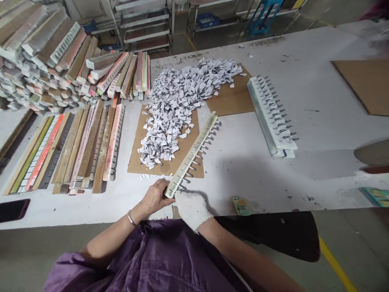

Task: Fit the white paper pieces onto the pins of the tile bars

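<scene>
My left hand [155,196], bare with a bracelet at the wrist, is closed round the near end of a pale slotted strip [194,153]. The strip slants away from me over the table, and a row of small grey metal-tipped pieces juts from its right side. My right hand [193,207], in a white knitted glove, touches the strip's near end with fingers drawn together; whatever they pinch is hidden. Just beyond the strip, a heap of small white paper-like pieces [170,105] spreads over brown boards [135,160].
Right of the strip lies a block [261,115] with rows of similar grey-tipped pieces. Wooden and coloured slotted bars [99,162] line the left, with a tall stack [45,52] behind. A phone [13,210] rests at the left edge. A brown board [364,85] lies far right.
</scene>
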A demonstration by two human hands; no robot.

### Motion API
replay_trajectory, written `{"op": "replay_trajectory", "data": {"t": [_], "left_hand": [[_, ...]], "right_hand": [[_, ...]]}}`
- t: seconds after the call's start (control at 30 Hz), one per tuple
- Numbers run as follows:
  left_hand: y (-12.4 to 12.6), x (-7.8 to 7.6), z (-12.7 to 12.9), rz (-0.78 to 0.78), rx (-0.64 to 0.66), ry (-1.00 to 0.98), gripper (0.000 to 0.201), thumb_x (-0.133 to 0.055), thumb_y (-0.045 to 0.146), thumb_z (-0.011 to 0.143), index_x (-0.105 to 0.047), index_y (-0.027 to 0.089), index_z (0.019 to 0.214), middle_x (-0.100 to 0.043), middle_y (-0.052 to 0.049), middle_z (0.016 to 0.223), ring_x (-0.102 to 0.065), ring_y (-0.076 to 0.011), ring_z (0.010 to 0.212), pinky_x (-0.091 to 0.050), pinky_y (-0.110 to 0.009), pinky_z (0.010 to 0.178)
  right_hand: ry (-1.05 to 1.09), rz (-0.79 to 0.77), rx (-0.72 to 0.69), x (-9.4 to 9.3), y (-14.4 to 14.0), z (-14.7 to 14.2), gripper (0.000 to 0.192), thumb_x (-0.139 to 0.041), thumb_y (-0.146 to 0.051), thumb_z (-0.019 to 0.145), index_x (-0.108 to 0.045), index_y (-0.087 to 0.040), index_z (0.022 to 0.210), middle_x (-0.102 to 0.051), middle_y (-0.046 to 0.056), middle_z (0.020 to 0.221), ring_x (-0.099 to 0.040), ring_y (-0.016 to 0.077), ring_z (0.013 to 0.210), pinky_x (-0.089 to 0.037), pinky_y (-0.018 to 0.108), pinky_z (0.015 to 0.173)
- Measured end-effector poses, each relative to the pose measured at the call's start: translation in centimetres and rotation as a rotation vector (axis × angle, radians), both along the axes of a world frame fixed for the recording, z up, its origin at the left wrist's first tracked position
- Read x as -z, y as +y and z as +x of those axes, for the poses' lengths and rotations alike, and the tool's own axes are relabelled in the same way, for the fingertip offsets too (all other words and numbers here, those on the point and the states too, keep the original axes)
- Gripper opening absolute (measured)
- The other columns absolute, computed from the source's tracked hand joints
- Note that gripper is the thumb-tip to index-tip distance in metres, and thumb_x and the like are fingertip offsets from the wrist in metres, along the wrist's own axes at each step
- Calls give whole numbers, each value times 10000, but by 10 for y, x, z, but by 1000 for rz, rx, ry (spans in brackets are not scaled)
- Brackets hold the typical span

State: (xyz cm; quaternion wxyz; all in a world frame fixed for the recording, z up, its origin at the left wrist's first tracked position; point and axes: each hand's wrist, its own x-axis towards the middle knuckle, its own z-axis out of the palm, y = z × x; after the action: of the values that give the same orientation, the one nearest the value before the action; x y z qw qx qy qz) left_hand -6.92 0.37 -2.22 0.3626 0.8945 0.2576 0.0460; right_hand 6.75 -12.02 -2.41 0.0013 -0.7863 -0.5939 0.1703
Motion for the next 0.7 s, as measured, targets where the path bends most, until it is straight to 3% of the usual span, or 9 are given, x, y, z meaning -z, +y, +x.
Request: {"op": "replay_trajectory", "data": {"t": [0.23, 0.37, 0.43, 0.5, 0.57, 0.63, 0.7], "left_hand": [[2, -6, 3, -34, -24, -6, 423, -826, 379, 753, -639, 179, 1077, -592, -39, 909, -575, -212, 817, -485, -319, 733], [4, -19, 3, -158, -110, -6, 286, -818, 311, 698, -649, 179, 887, -584, 0, 819, -544, -172, 733, -438, -280, 670], [-2, -23, 4, -354, -173, -62, 257, -781, 356, 730, -616, 173, 805, -554, 24, 741, -505, -141, 668, -396, -257, 611], [-18, -21, 10, -591, -236, -143, 295, -742, 416, 768, -583, 169, 785, -511, 45, 677, -458, -112, 610, -359, -241, 569], [-42, -18, 22, -757, -264, -219, 322, -732, 445, 780, -577, 164, 810, -501, 50, 665, -452, -103, 605, -363, -235, 570], [-70, -16, 36, -799, -226, -274, 308, -749, 413, 766, -599, 160, 858, -537, 35, 706, -495, -116, 658, -406, -237, 610], [-91, -18, 48, -740, -112, -280, 283, -766, 319, 738, -636, 165, 937, -587, 12, 791, -539, -137, 731, -450, -246, 661]], "right_hand": [[104, -1, 40, 1, 7, 2, 173, -531, -178, 920, -698, -141, 945, -756, 139, 860, -741, 237, 800, -464, 285, 645], [141, 69, 124, -13, -10, -3, 238, -493, -173, 944, -679, -175, 1092, -771, 85, 884, -740, 199, 759, -489, 249, 637], [258, 216, 277, -18, -29, -7, 349, -422, -241, 995, -598, -206, 1295, -782, 62, 982, -750, 191, 816, -534, 254, 710], [462, 463, 560, -18, -48, -9, 380, -393, -337, 1007, -577, -218, 1317, -748, 82, 1184, -725, 200, 1045, -548, 279, 899], [628, 530, 769, -14, -60, -8, 427, -494, -390, 956, -553, -211, 1340, -737, 86, 1206, -708, 219, 1091, -564, 302, 924], [737, 529, 844, -10, -66, -1, 406, -580, -408, 922, -597, -222, 1283, -752, 73, 1133, -723, 225, 1006, -596, 322, 852], [749, 543, 866, -7, -70, 13, 325, -604, -443, 937, -662, -216, 1162, -753, 57, 1050, -719, 201, 882, -605, 325, 767]]}}
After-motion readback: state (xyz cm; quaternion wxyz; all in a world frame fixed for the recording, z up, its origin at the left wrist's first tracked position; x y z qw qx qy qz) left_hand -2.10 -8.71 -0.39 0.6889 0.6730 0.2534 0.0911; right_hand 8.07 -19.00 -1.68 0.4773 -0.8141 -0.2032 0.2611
